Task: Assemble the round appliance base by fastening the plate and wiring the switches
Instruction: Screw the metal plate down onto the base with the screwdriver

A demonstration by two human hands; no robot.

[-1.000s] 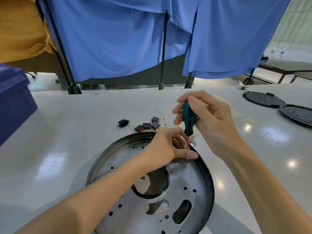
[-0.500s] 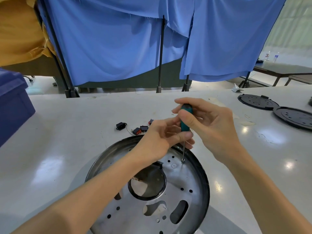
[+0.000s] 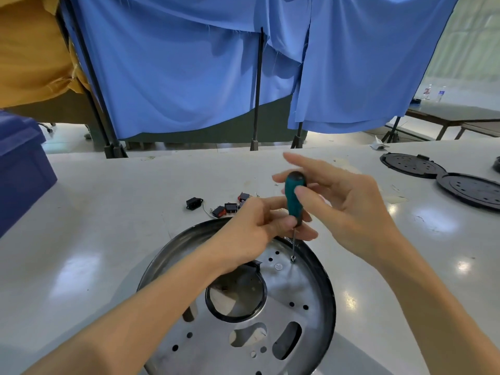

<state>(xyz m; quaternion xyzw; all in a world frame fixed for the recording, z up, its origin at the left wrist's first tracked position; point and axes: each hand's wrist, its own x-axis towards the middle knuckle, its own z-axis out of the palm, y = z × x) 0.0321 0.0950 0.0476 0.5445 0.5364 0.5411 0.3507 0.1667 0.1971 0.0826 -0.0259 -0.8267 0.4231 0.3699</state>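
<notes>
Round base (image 3: 328,282) sits on the surface (image 3: 108,239) at near centre, with the metal plate (image 3: 295,296) lying inside its dark rim. The plate has a big round cut-out in the middle and smaller holes and slots around it. Screwdriver (image 3: 293,196) with a teal handle stands about upright, tip down on a screw (image 3: 292,257) near the plate's far edge. Both hands are on it. Left hand (image 3: 251,234) has its fingers curled round the bottom of the handle where the shaft starts. Right hand (image 3: 351,212) pinches the upper handle, thumb on the near side, other fingers spread and mostly straight behind it. Both forearms pass over the base. Switches (image 3: 230,207), black with red, lie loose in a cluster on the surface just beyond the base, partly hidden by the left hand; a black socket (image 3: 194,203) with thin wires lies just left of them. Two black round discs (image 3: 411,165) lie far right, a blue bin (image 3: 21,163) far left, and blue cloth (image 3: 189,63) hangs behind.
</notes>
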